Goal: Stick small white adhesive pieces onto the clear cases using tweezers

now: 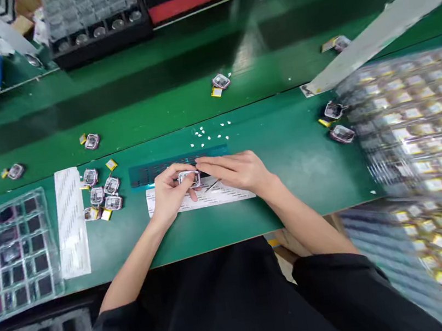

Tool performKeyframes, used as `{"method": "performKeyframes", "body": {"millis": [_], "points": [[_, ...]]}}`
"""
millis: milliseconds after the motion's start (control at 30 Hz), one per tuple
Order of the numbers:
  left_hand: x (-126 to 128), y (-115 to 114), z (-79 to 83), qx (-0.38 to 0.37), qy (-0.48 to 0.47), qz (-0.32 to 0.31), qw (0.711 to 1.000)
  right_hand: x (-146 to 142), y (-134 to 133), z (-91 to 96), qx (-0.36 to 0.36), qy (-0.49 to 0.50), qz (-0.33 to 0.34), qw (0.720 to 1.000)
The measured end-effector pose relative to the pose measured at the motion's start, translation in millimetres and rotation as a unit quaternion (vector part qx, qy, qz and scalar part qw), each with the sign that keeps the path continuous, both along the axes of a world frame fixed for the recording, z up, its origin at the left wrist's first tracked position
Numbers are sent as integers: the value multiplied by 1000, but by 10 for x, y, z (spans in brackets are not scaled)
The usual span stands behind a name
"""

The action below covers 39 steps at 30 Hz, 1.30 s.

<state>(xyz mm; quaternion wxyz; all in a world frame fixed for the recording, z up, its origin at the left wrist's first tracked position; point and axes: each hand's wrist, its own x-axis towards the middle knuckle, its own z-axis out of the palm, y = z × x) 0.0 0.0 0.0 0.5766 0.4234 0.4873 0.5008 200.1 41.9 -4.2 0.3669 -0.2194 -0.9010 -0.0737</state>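
Left hand [169,194] grips a small clear-edged device housing [189,179] between thumb and fingers, held above a white printed strip [233,194] and teal sheet [140,178] on the green bench [297,176]. Right hand [235,170] beside it, fingers stretched toward the housing, thin dark tool [212,185] just under them, can't tell if grasped. More housings [113,202] clustered left, white scraps [208,137] beyond the hands.
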Motion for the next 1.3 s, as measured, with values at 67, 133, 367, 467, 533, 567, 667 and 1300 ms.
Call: {"method": "performKeyframes", "body": {"millis": [67, 133, 367, 467, 533, 567, 667, 1300], "points": [[-13, 2, -3, 1, 12, -1, 1000, 11, 10, -18, -8, -12, -2, 1000], [-19, 2, -2, 5, 25, -4, 1000, 21, 14, -40, -21, -18, -1, 1000], [49, -47, -27, 42, 36, -8, 998, -5, -48, -97, -102, -44, 2, 994], [87, -83, -67, 48, 19, 12, 999, -68, -92, -116, -126, -55, -15, 990], [102, -103, -84, 52, 18, 17, 998, -112, -117, -135, -136, -50, -39, 989], [105, -110, -88, 56, 19, 19, 998, -130, -128, -146, -144, -47, -51, 987], [104, -125, -87, 68, 28, 30, 997, -169, -158, -169, -153, -40, -74, 985], [98, -114, -96, 113, 35, -2, 993, -373, -133, -25, -502, 276, -18, 819]]}}
